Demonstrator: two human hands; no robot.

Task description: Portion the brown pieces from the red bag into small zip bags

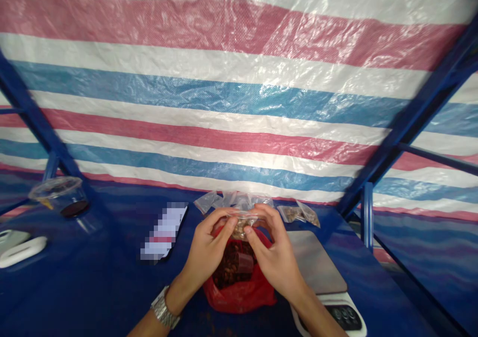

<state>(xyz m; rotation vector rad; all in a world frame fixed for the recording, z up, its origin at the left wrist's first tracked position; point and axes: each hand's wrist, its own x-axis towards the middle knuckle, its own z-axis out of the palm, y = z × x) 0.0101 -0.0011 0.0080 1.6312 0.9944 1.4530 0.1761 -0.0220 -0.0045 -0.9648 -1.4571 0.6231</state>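
Observation:
Both hands meet over a red plastic bag. My left hand, with a metal watch on the wrist, pinches the left side of a small clear plastic bag. The right side of that bag is between the thumb and fingers of my right hand. Light brown pieces show inside the clear bag. Below the hands, the red bag lies open and holds many dark brown bean-like pieces. A small clear scoop or cup rests on them.
A digital scale stands right of the red bag. Flat clear bags and filled small bags lie behind. Leftward are a phone, a clear plastic tub and a white object. Blue metal bars frame a striped sheet.

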